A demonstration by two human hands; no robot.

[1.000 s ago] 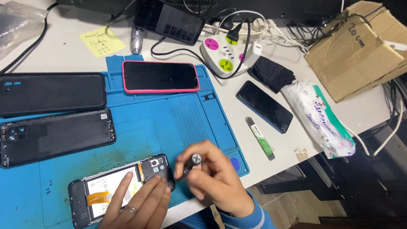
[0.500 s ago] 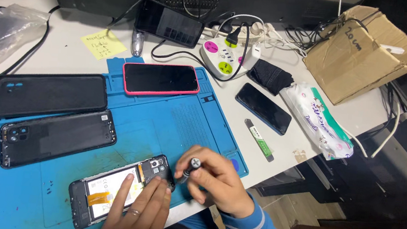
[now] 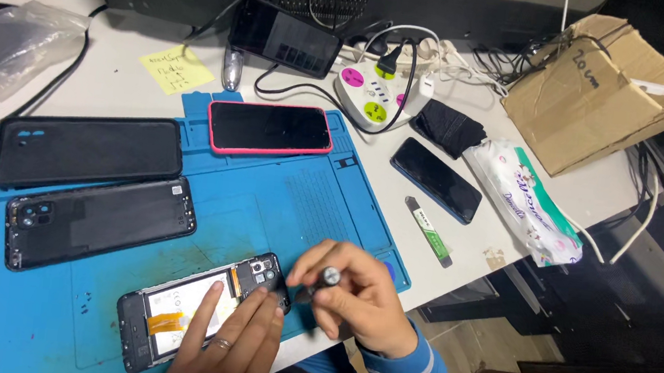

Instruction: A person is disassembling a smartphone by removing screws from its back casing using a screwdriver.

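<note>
Head view: my left hand [image 3: 231,347] lies flat, fingers spread on the opened phone [image 3: 202,308] at the near edge of the blue mat [image 3: 281,206]. My right hand [image 3: 357,302] pinches a small screwdriver [image 3: 323,281], fingers curled tight round it, tip at the phone's camera corner. Two back covers [image 3: 96,188] lie further up the mat, left.

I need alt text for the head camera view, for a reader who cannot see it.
A left hand steadies an opened phone on a blue mat while the right hand works a small screwdriver at its top corner.
</note>
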